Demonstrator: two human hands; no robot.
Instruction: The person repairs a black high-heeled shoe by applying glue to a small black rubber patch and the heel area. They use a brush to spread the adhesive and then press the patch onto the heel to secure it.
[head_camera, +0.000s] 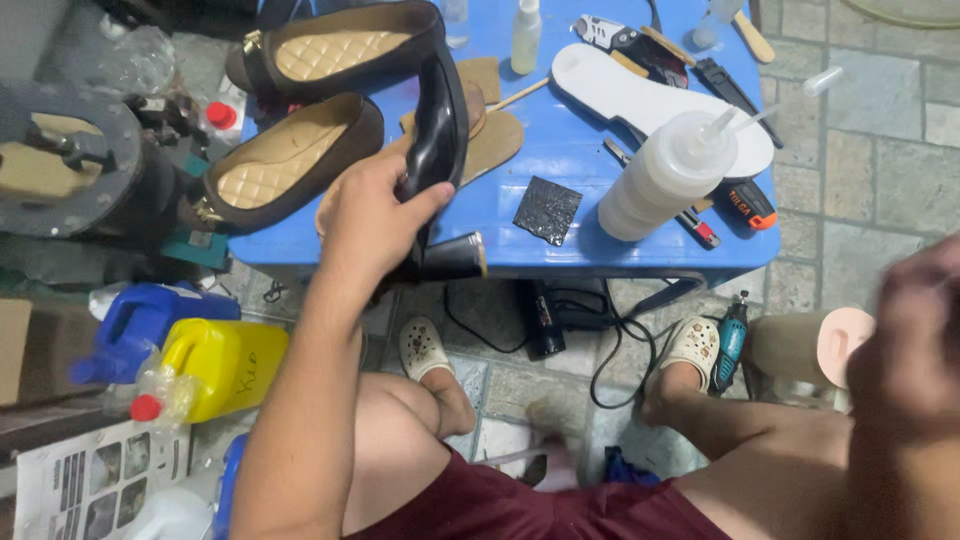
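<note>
Head view: left hand (372, 215) grips black heeled shoe (437, 130) (brown flats (290, 165) beside, squeeze bottle (665, 175) right).

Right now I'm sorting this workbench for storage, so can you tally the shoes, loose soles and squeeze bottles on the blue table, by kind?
Brown quilted-lining shoes: 2, one and another
Black heeled shoe, held by the left hand: 1
White insole: 1
Tan soles: 2, overlapping, partly hidden
Squeeze bottles: 2, large, small
Total: 8
</note>
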